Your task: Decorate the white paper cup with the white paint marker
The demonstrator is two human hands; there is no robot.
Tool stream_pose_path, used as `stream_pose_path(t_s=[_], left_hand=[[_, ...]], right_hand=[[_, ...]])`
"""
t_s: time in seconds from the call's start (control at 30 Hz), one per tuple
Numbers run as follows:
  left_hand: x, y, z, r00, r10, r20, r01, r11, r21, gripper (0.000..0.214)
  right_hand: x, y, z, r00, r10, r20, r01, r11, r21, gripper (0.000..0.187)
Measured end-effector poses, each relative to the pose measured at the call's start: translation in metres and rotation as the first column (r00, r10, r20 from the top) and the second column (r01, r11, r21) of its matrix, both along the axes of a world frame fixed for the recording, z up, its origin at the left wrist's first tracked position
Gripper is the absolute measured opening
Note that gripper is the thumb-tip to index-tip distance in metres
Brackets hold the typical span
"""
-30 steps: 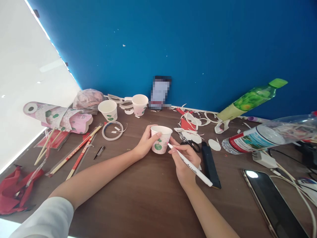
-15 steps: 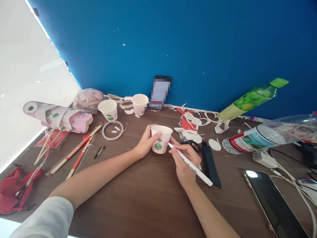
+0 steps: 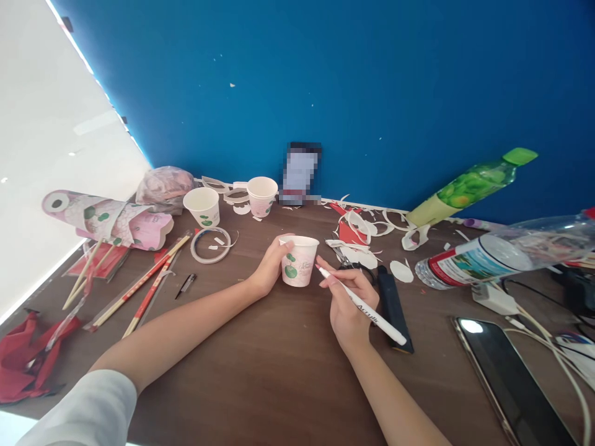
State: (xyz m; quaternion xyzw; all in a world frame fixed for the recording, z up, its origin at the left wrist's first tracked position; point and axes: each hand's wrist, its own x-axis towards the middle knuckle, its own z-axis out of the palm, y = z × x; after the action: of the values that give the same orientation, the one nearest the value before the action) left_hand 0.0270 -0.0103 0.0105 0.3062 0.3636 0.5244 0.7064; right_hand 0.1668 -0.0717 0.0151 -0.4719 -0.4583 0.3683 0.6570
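My left hand is wrapped round the left side of a paper cup, white and pale pink with green leaves printed on it. The cup stands nearly upright at the middle of the table. Between the fingers of my right hand is a white acrylic marker, its pink tip pointing at the cup's right side with a small gap between. Black-handled scissors lie partly hidden behind that hand, beside a long black case.
At the back stand a single cup and stacked cups, with a tape roll in front. Paper scraps lie behind the scissors. Bottles, cables and a phone fill the right; chopsticks lie left.
The cup has turned in my left hand, so its leaf print sits further left. My right hand has drawn the marker's tip slightly away from the cup.
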Motion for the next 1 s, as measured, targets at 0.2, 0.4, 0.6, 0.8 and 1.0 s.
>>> stream_pose_path(t_s=[0.2,0.4,0.6,0.8,1.0], left_hand=[[0.002,0.002,-0.002,0.997,0.019,0.081,-0.016,0.999,-0.039,0.047],[0.003,0.003,-0.007,0.997,0.031,0.074,-0.031,1.000,0.003,0.042],[0.002,0.001,-0.004,0.999,0.012,0.043,-0.012,1.000,0.000,0.044],[0.003,0.001,-0.003,0.998,0.032,0.051,-0.032,0.999,0.001,0.041],[0.003,0.001,-0.002,0.999,0.020,0.051,-0.020,1.000,0.006,0.041]], right_hand=[[-0.005,-0.002,0.007,0.998,0.005,0.061,-0.004,1.000,-0.014,0.013],[-0.010,-0.004,0.016,0.992,0.017,0.123,-0.013,0.999,-0.035,0.015],[-0.009,-0.004,0.015,0.989,0.006,0.148,0.007,0.997,-0.082,0.011],[-0.010,-0.004,0.015,0.989,0.008,0.145,0.002,0.998,-0.070,0.011],[-0.009,-0.003,0.015,0.991,-0.005,0.133,0.013,0.998,-0.057,0.011]])
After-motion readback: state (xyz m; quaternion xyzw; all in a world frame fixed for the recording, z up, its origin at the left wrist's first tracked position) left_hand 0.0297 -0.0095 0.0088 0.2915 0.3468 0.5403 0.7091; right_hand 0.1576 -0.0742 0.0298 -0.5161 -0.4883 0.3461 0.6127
